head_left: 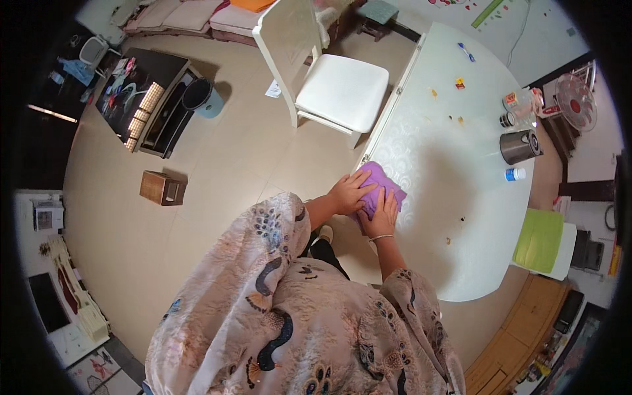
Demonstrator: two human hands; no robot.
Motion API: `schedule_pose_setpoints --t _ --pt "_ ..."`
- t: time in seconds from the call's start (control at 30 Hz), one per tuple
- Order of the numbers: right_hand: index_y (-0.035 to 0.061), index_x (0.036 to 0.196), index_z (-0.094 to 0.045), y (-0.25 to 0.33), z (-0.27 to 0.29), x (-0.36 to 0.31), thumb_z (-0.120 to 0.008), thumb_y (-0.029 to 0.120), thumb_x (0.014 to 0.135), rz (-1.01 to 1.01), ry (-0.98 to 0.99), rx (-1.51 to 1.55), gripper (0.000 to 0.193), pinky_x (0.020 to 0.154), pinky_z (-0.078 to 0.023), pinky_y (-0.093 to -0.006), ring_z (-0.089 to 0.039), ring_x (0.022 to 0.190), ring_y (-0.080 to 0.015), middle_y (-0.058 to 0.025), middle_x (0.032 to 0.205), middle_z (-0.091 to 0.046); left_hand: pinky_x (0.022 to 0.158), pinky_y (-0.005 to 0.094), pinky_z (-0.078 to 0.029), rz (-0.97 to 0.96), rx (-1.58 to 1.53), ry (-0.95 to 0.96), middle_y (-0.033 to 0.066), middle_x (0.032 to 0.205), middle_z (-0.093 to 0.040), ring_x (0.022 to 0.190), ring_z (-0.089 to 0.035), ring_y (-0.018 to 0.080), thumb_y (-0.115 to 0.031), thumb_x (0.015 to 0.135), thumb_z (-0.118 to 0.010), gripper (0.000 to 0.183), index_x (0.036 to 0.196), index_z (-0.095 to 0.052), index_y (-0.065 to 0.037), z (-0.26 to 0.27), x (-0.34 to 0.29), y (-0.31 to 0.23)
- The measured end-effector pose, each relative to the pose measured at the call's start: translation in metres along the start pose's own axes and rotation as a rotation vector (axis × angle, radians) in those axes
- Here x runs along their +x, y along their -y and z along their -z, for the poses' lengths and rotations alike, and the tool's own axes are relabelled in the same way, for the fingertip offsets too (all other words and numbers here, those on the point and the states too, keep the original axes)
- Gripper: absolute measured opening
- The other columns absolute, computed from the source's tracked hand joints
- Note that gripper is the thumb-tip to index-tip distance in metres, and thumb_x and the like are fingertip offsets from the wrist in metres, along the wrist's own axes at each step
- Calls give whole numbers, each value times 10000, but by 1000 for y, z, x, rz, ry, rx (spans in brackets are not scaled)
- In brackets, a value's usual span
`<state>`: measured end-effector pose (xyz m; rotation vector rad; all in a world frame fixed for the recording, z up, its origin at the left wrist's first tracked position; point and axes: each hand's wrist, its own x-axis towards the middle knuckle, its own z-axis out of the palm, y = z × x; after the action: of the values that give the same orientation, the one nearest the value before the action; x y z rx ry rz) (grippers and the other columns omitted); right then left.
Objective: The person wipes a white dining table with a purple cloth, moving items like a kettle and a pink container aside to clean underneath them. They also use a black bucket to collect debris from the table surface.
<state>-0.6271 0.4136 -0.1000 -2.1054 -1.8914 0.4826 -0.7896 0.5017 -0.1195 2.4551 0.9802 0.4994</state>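
Note:
A purple cloth [379, 175] lies bunched and folded at the near left edge of the white table [421, 158], and part of it hangs past that edge. From the left, my left hand [349, 194] grips the cloth, its fingers laid across the top. My right hand [383, 214] is on the cloth's near side, fingers long over the folds and thumb toward the left hand. A thin bracelet circles the right wrist. The undersides of both hands are hidden.
Crumbs and small scraps [459, 83] dot the tabletop. Along its right side stand a kettle [519, 146], a white-and-blue bottle [515, 174] and a clear plastic container [520, 102]. A white chair [342, 92] is beyond the left edge; a wooden stool [158, 187] and bin [204, 99] sit farther left.

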Motion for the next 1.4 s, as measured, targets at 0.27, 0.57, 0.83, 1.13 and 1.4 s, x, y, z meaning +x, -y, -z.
schedule_pose_setpoints --t 0.27,0.57,0.83,1.13,1.4 --pt "119 1498 -316 -2 -6 4 -709 408 757 67 99 -108 887 1148 -180 -542 -244 1396 -432 -248 1544 -220 993 440 -446 355 -569 -65 316 1292 -512 1153 -540 448 -222 874 -623 725 1475 -281 -8 -52 -21 28" --pt "82 1399 -443 47 -61 -2 -571 89 841 99 -187 -134 573 1100 -310 -512 -405 1294 -419 -204 1423 -436 840 385 -513 407 -735 249 219 979 -666 895 -644 331 -121 843 -644 384 1185 -584 44 1 -37 62" --pt "26 1335 -501 219 -109 101 -499 8 877 370 -62 253 459 1058 -390 -447 -496 1233 -389 -199 1299 -558 806 269 -514 735 -1441 106 29 1062 -661 924 -625 139 8 902 -569 341 1236 -607 -50 164 -109 203" --pt "22 1249 -585 448 -143 230 -478 -58 839 588 -62 618 431 960 -481 -362 -618 1096 -296 -173 1181 -637 971 371 -519 605 -2000 -475 114 1220 -621 1113 -623 219 42 890 -502 462 1348 -494 -21 343 -194 355" --pt "5 1257 -541 558 -251 343 -473 -22 912 196 666 1115 353 821 -533 -293 -627 967 -160 -92 1144 -613 972 419 -520 752 -1954 -806 170 1320 -542 1183 -581 284 -39 955 -476 509 1449 -351 -50 402 -229 478"
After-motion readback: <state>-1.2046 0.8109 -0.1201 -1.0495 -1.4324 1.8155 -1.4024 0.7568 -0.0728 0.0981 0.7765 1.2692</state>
